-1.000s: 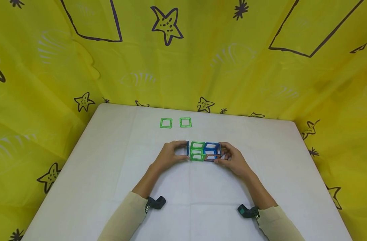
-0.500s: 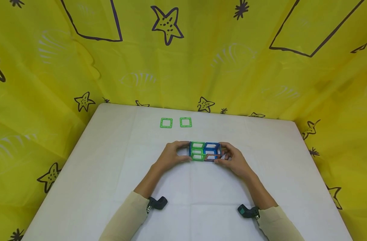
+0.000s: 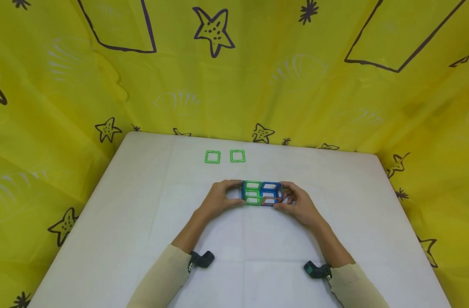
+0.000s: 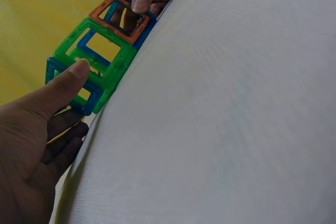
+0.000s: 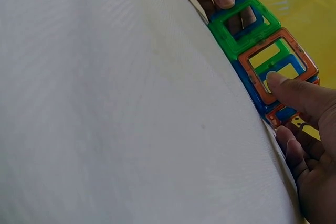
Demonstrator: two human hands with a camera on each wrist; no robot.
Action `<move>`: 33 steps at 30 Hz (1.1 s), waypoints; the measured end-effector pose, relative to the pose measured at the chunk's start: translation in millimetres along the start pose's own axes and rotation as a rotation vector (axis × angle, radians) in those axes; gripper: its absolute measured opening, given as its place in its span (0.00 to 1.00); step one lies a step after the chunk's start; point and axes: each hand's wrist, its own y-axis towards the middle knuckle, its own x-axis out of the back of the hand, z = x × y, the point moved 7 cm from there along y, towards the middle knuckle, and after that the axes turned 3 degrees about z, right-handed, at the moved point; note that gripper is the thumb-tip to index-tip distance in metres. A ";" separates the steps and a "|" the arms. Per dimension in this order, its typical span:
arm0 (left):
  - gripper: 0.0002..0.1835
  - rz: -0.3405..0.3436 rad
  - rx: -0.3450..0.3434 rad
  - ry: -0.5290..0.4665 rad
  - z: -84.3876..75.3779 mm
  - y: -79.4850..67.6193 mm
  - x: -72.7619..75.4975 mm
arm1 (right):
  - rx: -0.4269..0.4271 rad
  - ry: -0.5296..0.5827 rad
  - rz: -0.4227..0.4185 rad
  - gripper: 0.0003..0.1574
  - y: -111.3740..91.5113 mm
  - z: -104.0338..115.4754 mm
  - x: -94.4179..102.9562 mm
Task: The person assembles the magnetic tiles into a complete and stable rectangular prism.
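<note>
A low box of magnetic tiles [image 3: 262, 197] stands on the white table, made of square see-through frames. Its left half has green tiles [image 4: 107, 83], its right half blue ones, with an orange tile [image 5: 247, 62] at the front right. A blue tile [image 3: 243, 191] stands upright across the left end, flush against the green tiles. My left hand [image 3: 217, 197] holds that end, thumb at the front and index finger at the back. At the other end my right hand [image 3: 301, 206] grips the box, its thumb on the orange tile and other fingers behind and beside the end.
Two loose green square tiles, a left one [image 3: 207, 157] and a right one [image 3: 231, 156], lie flat farther back on the table [image 3: 315, 171]. A yellow curtain [image 3: 242, 94] with starfish drawings hangs behind and along both sides.
My left hand has moved slightly right, bringing the blue tile from a small gap up against the green end of the box. The right hand has stayed in place.
</note>
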 end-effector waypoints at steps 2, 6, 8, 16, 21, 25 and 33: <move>0.35 0.002 0.003 0.001 0.3 0.1 -0.2 | 0.004 -0.002 0.002 0.44 0.1 -0.3 0.3; 0.35 0.000 0.003 0.006 0.7 0.6 0.0 | 0.021 0.008 0.003 0.44 0.3 -0.2 1.4; 0.35 -0.003 0.002 0.009 1.2 1.0 0.1 | 0.023 0.007 0.001 0.44 0.7 -0.4 1.4; 0.34 -0.002 0.000 0.001 3.2 1.5 0.0 | 0.026 0.016 0.003 0.45 0.3 1.2 1.7; 0.35 0.001 0.002 0.002 3.8 1.5 -0.4 | 0.020 0.014 -0.002 0.46 -0.5 2.9 2.1; 0.35 0.003 -0.007 -0.008 3.4 1.3 -0.8 | 0.009 -0.003 -0.005 0.46 0.3 0.7 1.1; 0.34 0.007 -0.019 -0.005 4.7 0.4 -1.1 | 0.012 0.008 -0.002 0.47 -0.2 -1.2 0.1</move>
